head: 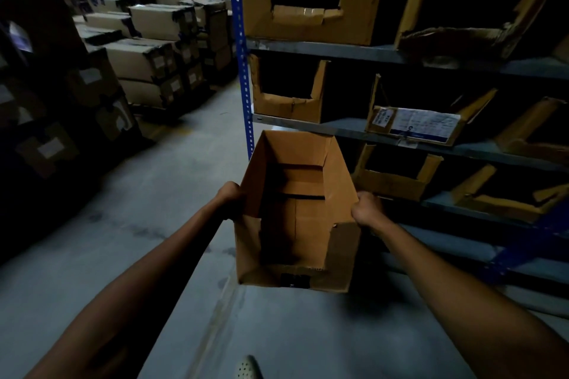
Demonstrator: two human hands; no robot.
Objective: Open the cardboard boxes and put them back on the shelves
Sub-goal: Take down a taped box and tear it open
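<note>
Dim warehouse aisle, grey concrete floor (147, 249). Gripping open-topped cardboard box (295, 224) with left hand (229, 194) curled over left wall, right hand (366, 209) curled over right wall. Held above floor, just before blue-framed shelving (243, 71) holding cut-open boxes (289, 108). Stacked cartons (147, 58) at left.

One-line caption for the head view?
Left hand and right hand hold an open cardboard box before the blue-framed shelves.
</note>
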